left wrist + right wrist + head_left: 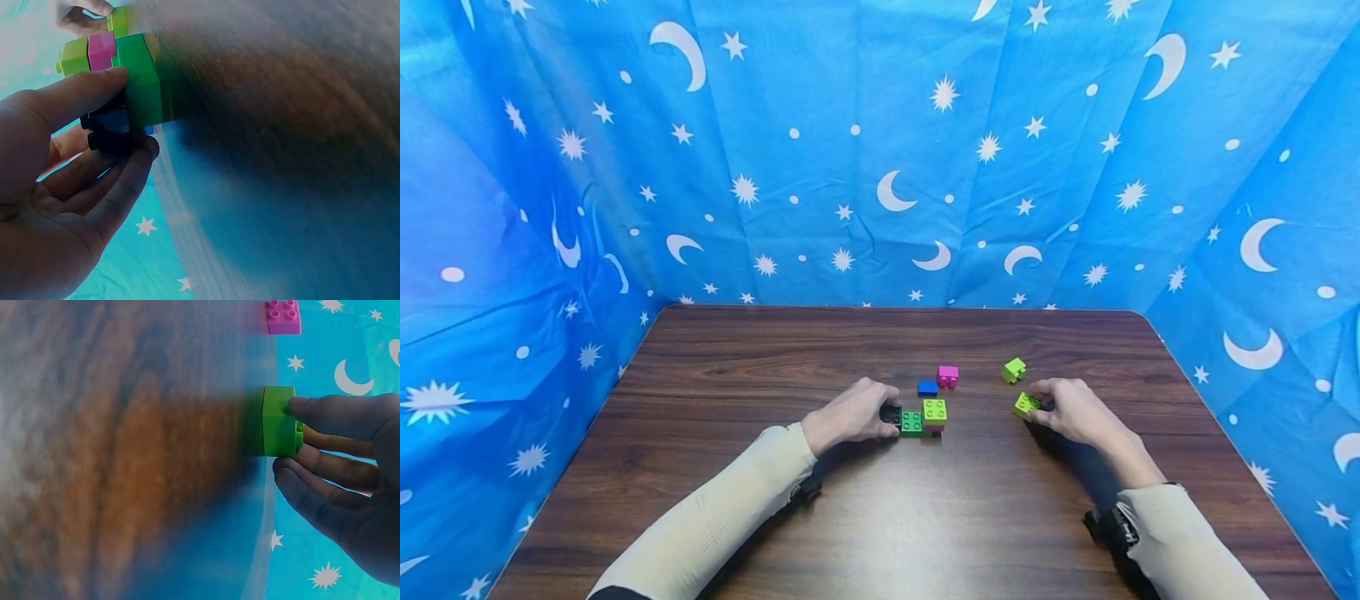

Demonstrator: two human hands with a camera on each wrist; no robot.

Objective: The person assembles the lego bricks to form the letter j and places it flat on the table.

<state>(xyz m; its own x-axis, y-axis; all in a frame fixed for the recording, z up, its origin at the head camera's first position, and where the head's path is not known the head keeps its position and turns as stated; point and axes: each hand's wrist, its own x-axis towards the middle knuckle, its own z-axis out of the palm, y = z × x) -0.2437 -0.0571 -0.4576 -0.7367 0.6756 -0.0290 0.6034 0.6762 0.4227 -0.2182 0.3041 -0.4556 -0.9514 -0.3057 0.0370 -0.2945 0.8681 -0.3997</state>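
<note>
My left hand (855,412) pinches a black toy brick (114,131) between thumb and fingers at the left end of a small build. A green brick (912,422) sits against the black one. At the build's right end, a lime brick (935,409) stands on a pink brick (102,51). Over to the right, my right hand (1078,412) grips a separate lime brick (279,422) at the tabletop, the thumb on its edge and the fingers at its studded side. Part of the black brick is covered by the left fingers.
Behind the build lie a blue brick (927,388) and a loose pink brick (948,377). Another lime brick (1014,370) lies tilted on its side beyond the right hand. Blue cloth (850,167) with moons and stars hangs around the dark wooden table (760,350).
</note>
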